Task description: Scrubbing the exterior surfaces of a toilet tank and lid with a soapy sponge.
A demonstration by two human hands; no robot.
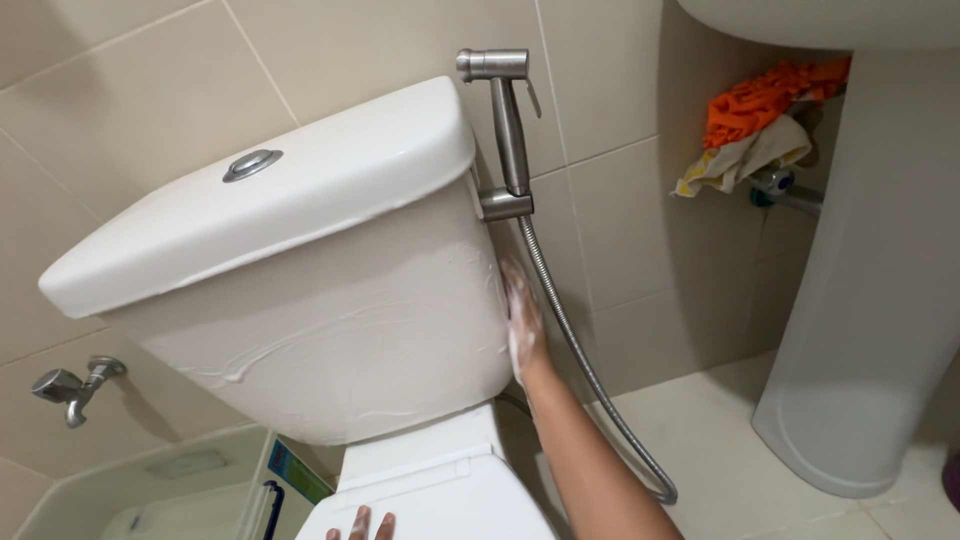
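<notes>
Both hands busy: right hand (522,320), soapy fingers flat, scrubs the toilet tank (330,330) side; left hand (362,524) spread on the lid (440,500); rinsing seems next.

Left hand (360,526): only the fingertips show on the toilet lid (430,505); the rest is cut off by the bottom edge. Right hand (522,322): pressed against the side of the cistern (330,340), its fingers coated in soapy foam and partly hidden behind the tank's corner. Wash basin (830,15): cropped by the top edge, bowl unseen. Pedestal (870,300): runs out of frame at the right. Cloths (755,125): bundled behind the pedestal, their full extent concealed. Green container (150,485): cut by the bottom edge; contents indistinct. Spray hose (585,360): its lower end passes behind the forearm.
</notes>
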